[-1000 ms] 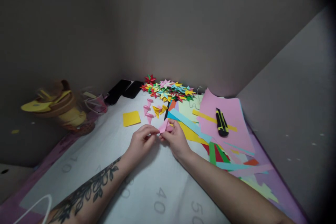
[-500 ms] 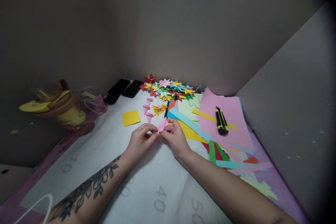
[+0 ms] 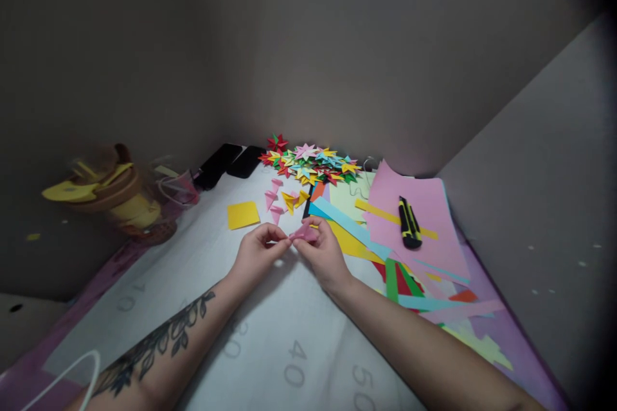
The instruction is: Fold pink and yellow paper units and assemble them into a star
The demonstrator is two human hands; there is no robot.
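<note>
Between my two hands is a small folded piece of pink paper (image 3: 304, 232), held just above the white table cover. My left hand (image 3: 259, 249) pinches its left tip between thumb and fingers. My right hand (image 3: 324, 254) grips its right side, hiding part of the folds. Just beyond my hands lie several pink folded paper units (image 3: 275, 198) and a few yellow folded units (image 3: 292, 201). A stack of yellow paper squares (image 3: 243, 215) rests to the left of them.
Colourful folded paper stars (image 3: 308, 164) are heaped at the back. To the right, a black and yellow utility knife (image 3: 409, 223) lies on pink sheets (image 3: 434, 205), near scattered paper strips (image 3: 424, 303). Black phones (image 3: 245, 162) and a brown-and-yellow pot-like container (image 3: 130, 205) stand at the left.
The pink paper piece has been tilted, so it looks flatter and darker between my fingers. Both hands keep their hold, and the view has shifted slightly.
</note>
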